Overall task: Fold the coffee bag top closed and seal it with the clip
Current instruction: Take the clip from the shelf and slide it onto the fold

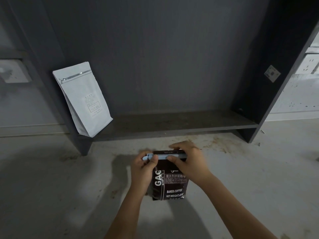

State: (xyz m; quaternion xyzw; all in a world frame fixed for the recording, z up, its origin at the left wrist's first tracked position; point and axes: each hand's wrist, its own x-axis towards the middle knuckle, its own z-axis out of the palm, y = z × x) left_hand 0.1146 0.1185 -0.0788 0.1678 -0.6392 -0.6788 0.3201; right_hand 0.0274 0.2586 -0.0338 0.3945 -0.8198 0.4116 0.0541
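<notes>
While the dark coffee bag point(168, 181) stands upright on the floor point(241, 178) before a dark shelf point(172, 124), my left hand point(143, 169) pinches the left end of the pale blue clip point(161, 156) lying across its folded top. My right hand point(187, 161) grips the clip's right part; it seems closed. A white bag point(84, 99) leans on the shelf.

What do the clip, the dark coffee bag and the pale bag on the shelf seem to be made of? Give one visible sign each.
Clip: probably plastic; smooth, uniform pale blue bar.
Dark coffee bag: likely laminated film or foil; printed, slightly glossy.
Pale bag: matte, paper-like or film; zip strip near its top.
</notes>
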